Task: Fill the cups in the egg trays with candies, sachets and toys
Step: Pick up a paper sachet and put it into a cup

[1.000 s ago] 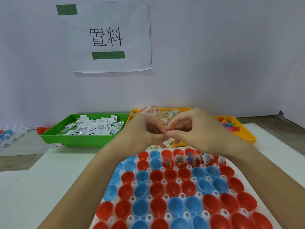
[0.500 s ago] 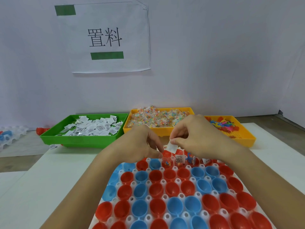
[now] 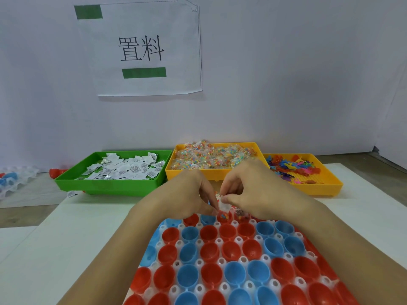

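So the desk (image 3: 44, 249) has the big egg tray (image 3: 220, 241) front and center, packed with red and blue cups (image 3: 211, 275), most of them still bare. Behind it sit three bins: a green bin (image 3: 105, 186) of white sachets (image 3: 125, 168), a yellow bin (image 3: 220, 176) of candies (image 3: 211, 156), and another yellow bin (image 3: 319, 186) with bright toys (image 3: 293, 167). A paper sign (image 3: 141, 49) hangs on the wall.

Compared with a second ago, both hands have dropped from up in front of the candy bin down to the tray's far row. The right hand (image 3: 248, 190) now pinches a small white sachet (image 3: 224, 205) just above a red cup (image 3: 224, 216) that already has candy in it. The left hand (image 3: 187, 194) is curled with fingertips down at that same cup's left rim; can't tell if it's holding anything.
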